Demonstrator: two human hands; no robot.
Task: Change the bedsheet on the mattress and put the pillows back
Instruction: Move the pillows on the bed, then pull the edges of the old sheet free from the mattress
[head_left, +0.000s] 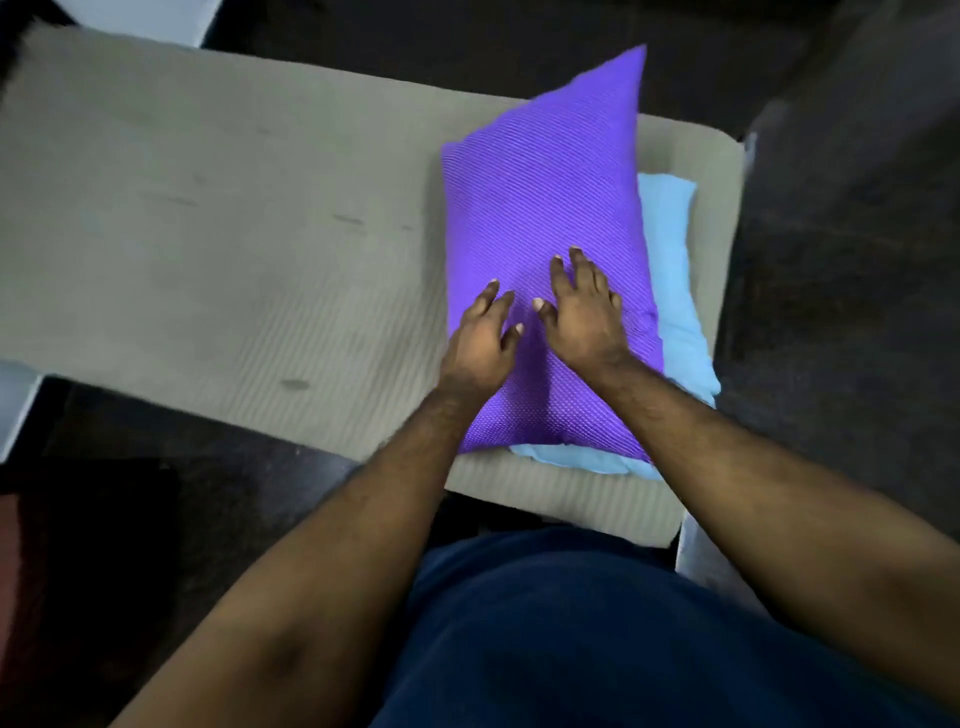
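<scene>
Both hands flat on the purple pillow (545, 218), which lies on top of a light blue pillow (670, 291) at the right end of the mattress (208, 234); left hand (480, 345) near the pillow's left edge, right hand (582, 317) just beside it toward the middle; fingers of both spread and straight, pressing, so each grip is released, nothing clasped; step in hand looks like settling the top pillow on the stack; mattress shows a beige ribbed cover with a few dark marks, cannot tell whether that is the fresh sheet or bare ticking; to do it well: press evenly with both palms, nudge the purple pillow rightward so it squares over the blue one, which peeks out along the right side and near corner; keep the stack clear of the mattress's near edge so it does not slide off; smooth the case outward from the centre; containers: none in view, nothing holds anything apart from the mattress bearing the two pillows; dark floor (831, 260) around the bed.
</scene>
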